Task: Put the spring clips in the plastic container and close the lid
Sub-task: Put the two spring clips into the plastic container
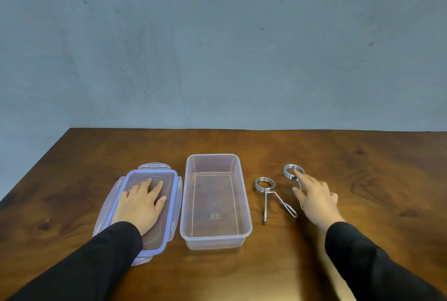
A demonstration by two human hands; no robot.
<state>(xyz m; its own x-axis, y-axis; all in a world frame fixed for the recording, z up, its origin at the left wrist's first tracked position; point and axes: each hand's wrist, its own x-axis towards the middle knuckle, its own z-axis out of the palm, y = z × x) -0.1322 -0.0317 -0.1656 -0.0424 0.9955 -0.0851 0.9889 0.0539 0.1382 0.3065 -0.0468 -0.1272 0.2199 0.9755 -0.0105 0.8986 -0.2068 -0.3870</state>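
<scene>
Under right hand (316,198): clip (294,172) handles

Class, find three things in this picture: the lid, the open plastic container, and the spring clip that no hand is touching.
lid (170,181): head view, on its blue-rimmed far right corner, beside the left hand.
plastic container (214,204): head view, on its bare floor.
spring clip (265,185): head view, on its wire coil.
</scene>
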